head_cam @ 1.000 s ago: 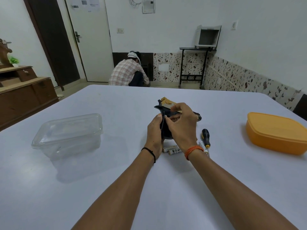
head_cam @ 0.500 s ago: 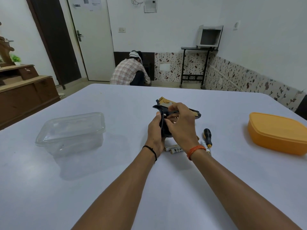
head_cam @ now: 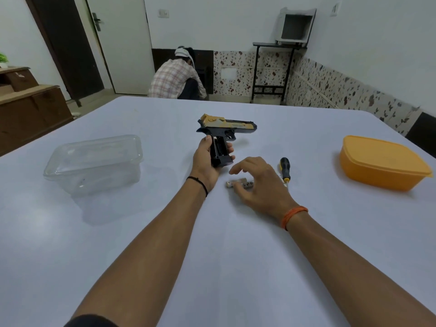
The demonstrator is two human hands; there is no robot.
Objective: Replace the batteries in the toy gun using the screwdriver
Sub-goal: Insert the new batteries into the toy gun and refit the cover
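Note:
A black toy gun [head_cam: 224,133] with a worn gold slide lies on its side on the white table [head_cam: 212,256], barrel to the right. My left hand [head_cam: 207,159] grips its handle, where the battery compartment stands uncovered. My right hand [head_cam: 257,182] hovers just right of the grip, fingers spread, over some small white batteries [head_cam: 238,184] lying on the table; it holds nothing. A screwdriver [head_cam: 285,169] with a black and yellow handle lies just right of that hand, tip towards me.
A clear plastic container [head_cam: 94,164] with a lid sits at the left. An orange lidded box [head_cam: 382,164] sits at the right. Beyond the table's far edge a person [head_cam: 177,76] crouches on the floor. A wooden cabinet [head_cam: 30,109] stands far left.
My right hand has let go of the gun and dropped to the batteries on the table. The gun now lies flatter, with its open grip showing. The camera has tilted down.

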